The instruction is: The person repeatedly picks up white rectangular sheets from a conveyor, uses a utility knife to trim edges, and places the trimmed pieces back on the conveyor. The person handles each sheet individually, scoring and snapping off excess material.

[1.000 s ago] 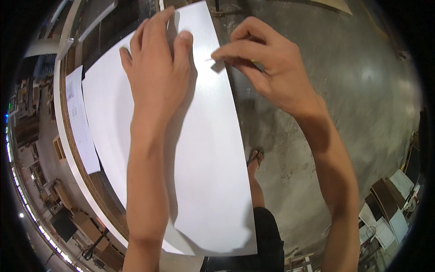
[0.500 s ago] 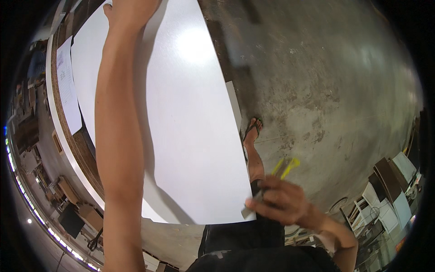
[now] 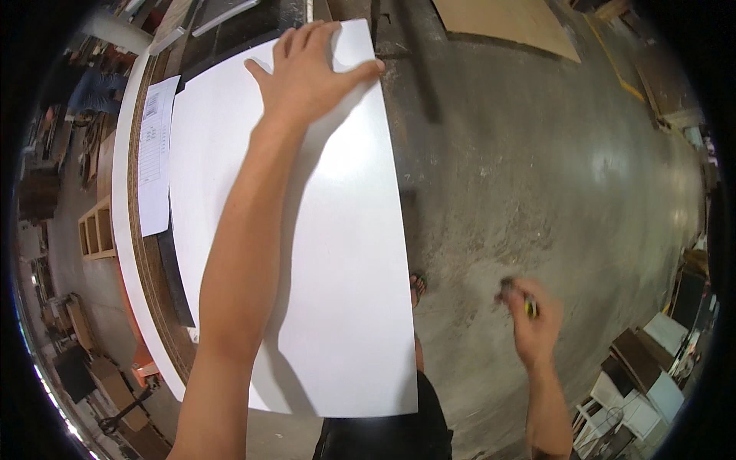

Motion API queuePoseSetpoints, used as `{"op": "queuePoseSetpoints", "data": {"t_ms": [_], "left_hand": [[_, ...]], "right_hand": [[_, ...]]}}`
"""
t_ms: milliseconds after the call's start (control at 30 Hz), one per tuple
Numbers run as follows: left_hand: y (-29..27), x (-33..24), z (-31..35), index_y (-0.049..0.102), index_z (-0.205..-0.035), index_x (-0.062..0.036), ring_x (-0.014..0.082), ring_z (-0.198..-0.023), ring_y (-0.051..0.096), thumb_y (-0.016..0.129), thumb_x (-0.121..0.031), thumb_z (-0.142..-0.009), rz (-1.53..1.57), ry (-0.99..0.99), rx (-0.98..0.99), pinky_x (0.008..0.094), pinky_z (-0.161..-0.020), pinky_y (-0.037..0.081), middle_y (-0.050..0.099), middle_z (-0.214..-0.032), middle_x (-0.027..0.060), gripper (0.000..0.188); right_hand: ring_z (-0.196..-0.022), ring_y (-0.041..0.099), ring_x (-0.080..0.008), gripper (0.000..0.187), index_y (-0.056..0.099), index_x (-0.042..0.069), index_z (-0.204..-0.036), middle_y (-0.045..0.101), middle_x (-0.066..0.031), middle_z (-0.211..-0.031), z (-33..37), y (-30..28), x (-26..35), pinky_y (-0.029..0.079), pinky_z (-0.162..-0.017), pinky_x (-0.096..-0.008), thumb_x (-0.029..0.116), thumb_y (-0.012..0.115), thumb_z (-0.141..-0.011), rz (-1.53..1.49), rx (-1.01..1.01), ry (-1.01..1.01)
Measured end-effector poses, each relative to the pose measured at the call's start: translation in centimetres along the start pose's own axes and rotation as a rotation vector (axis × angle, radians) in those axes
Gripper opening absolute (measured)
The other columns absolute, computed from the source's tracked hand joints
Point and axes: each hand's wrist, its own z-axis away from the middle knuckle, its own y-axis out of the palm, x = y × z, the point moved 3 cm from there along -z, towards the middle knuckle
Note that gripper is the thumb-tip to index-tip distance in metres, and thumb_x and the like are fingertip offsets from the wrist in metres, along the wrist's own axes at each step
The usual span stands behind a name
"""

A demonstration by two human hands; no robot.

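A long white panel (image 3: 345, 268) lies lengthwise before me on the workbench. Across its far end my left hand (image 3: 303, 73) is spread flat, fingers apart. Its thumb reaches the right edge and its fingertips are near the far edge. My right hand (image 3: 537, 318) is off to the right of the panel, over the floor and touching neither. It is closed round a small dark tool with yellow-green parts (image 3: 530, 307). Motion blur and the fingers hide the tool's exact kind.
A printed paper sheet (image 3: 156, 165) lies along the panel's left side, beside the bench's pale outer edge (image 3: 126, 230). A tan board (image 3: 506, 27) is on the concrete floor (image 3: 491, 169) at the far right. Stacked offcuts (image 3: 640, 368) stand at the lower right.
My right hand has moved right and away from the panel's near right corner, still holding the small tool. The view has shifted, so the panel's far end and all of my left hand now show.
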Motion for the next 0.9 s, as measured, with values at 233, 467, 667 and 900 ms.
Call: {"op": "queuePoseSetpoints", "data": {"t_ms": [233, 467, 667, 900], "left_hand": [[-1.5, -0.4, 0.2, 0.062, -0.148, -0.0164, 0.0352, -0.154, 0.039, 0.071, -0.060, -0.093, 0.160, -0.062, 0.007, 0.0721, -0.127, 0.013, 0.060, -0.152, 0.0113, 0.071], [-2.8, -0.4, 0.2, 0.066, -0.135, -0.0052, 0.0341, -0.145, 0.048, 0.065, -0.021, -0.099, 0.266, -0.059, -0.073, 0.0708, -0.126, 0.018, 0.067, -0.141, 0.0072, 0.039], [-3.0, -0.7, 0.0, 0.066, -0.134, -0.0046, 0.0344, -0.143, 0.049, 0.066, -0.018, -0.099, 0.295, -0.073, -0.072, 0.0696, -0.126, 0.019, 0.067, -0.139, 0.0072, 0.037], [-2.5, -0.4, -0.2, 0.065, -0.136, -0.0064, 0.0351, -0.143, 0.048, 0.066, -0.019, -0.100, 0.294, -0.029, -0.067, 0.0696, -0.125, 0.019, 0.067, -0.142, 0.0083, 0.038]], "right_hand": [[-0.091, 0.073, -0.0158, 0.021, 0.073, -0.002, -0.118, 0.080, -0.0115, -0.105, -28.4, 6.5, 9.4, 0.058, -0.079, -0.0326, 0.015, 0.071, -0.105, -0.566, 0.008, -0.128], [-0.103, 0.077, -0.0154, 0.023, 0.079, 0.004, -0.122, 0.082, -0.0081, -0.108, -38.7, 11.4, 15.1, 0.059, -0.092, -0.0290, 0.003, 0.070, -0.100, -0.002, 0.099, -0.704], [-0.096, 0.078, -0.0200, 0.026, 0.081, 0.007, -0.117, 0.081, -0.0085, -0.105, -38.3, 11.9, 15.8, 0.060, -0.086, -0.0317, -0.003, 0.074, -0.094, 0.169, 0.072, -0.887], [-0.092, 0.076, -0.0290, 0.031, 0.080, 0.009, -0.113, 0.080, -0.0100, -0.105, -35.6, 11.0, 14.8, 0.061, -0.082, -0.0347, -0.008, 0.072, -0.087, 0.270, 0.027, -1.100]]}}
